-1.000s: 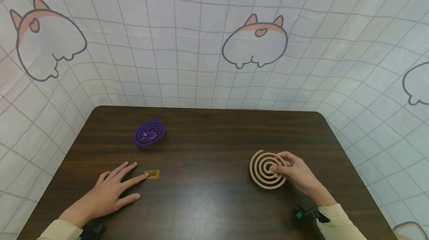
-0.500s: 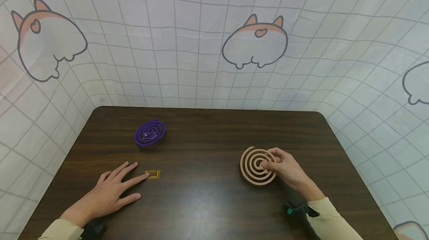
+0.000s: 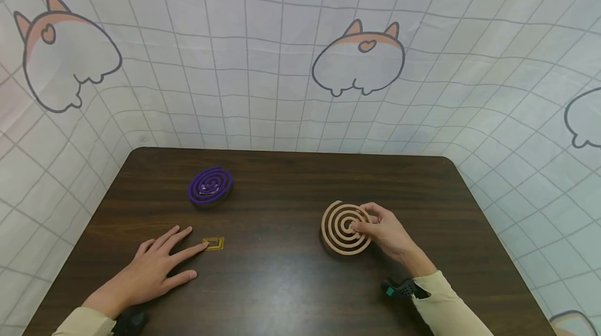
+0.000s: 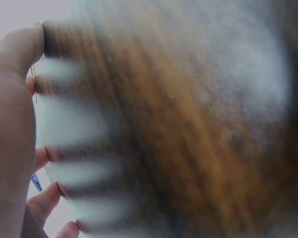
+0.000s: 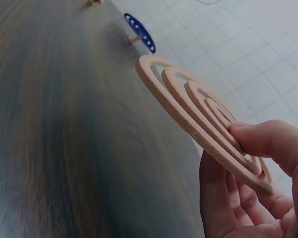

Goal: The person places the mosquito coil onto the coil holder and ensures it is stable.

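My right hand pinches a tan mosquito coil by its near side, thumb on top and fingers below. In the right wrist view the coil is tilted and held above the table. Spread flat on the table at the left, my left hand touches a small gold metal coil stand with its index fingertip. A purple mosquito coil stands raised off the table at the back left. The left wrist view shows the fingers from the side, with their tips on the tabletop.
The dark wooden table has rounded far corners. A white grid-patterned curtain with cartoon animals hangs around its back and sides. Black wrist cameras are strapped below both hands.
My right hand has carried the tan mosquito coil to the left and slightly farther from me. The left hand, gold coil stand and purple mosquito coil have stayed in place.
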`<state>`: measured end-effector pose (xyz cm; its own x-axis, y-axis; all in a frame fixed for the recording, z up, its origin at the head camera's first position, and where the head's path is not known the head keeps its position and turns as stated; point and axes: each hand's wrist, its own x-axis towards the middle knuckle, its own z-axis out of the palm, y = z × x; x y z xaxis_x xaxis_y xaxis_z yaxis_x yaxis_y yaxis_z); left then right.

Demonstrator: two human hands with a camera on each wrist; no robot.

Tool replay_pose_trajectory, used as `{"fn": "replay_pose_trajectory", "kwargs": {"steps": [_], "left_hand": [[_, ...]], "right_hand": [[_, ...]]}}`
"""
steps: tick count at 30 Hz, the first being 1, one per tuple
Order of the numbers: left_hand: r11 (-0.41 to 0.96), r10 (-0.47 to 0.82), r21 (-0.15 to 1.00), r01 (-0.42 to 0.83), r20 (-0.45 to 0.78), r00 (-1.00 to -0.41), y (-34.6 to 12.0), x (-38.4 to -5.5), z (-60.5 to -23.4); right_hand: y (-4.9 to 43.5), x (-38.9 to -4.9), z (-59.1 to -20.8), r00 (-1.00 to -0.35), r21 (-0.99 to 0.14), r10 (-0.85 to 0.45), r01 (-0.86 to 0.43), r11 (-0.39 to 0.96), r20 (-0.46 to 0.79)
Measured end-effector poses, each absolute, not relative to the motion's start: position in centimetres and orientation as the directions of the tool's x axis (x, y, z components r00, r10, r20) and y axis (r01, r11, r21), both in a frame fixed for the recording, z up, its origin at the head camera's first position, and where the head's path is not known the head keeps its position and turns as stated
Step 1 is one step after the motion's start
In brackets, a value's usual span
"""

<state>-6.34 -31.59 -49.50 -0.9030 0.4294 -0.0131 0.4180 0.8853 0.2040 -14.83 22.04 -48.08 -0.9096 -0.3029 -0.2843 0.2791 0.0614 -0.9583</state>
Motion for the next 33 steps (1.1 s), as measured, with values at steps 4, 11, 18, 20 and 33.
{"fn": "replay_pose_trajectory", "kwargs": {"steps": [4,11,18,20,33], "left_hand": [[0.883,0.434,0.196,0.426,0.001,-0.901,-31.6,-6.4,-49.6],[0.884,0.436,0.188,0.428,-0.003,-0.9,-31.5,-6.4,-49.4],[0.883,0.439,0.185,0.432,0.002,-0.898,-31.5,-6.4,-49.3],[0.883,0.44,0.181,0.433,0.005,-0.898,-31.5,-6.4,-49.3],[0.884,0.429,0.208,0.418,-0.005,-0.903,-31.6,-6.2,-49.6]], "right_hand": [[21.3,-15.0,-48.0,-0.91,-0.959,-0.308,0.279,0.046,-0.279],[20.2,-15.3,-47.8,-0.908,-0.959,-0.316,0.28,0.033,-0.276],[19.1,-15.6,-47.8,-0.908,-0.959,-0.322,0.283,0.002,-0.269],[18.8,-15.7,-47.9,-0.907,-0.959,-0.328,0.282,-0.006,-0.265],[17.1,-15.8,-48.1,-0.898,-0.951,-0.342,0.308,-0.037,-0.278]]}}
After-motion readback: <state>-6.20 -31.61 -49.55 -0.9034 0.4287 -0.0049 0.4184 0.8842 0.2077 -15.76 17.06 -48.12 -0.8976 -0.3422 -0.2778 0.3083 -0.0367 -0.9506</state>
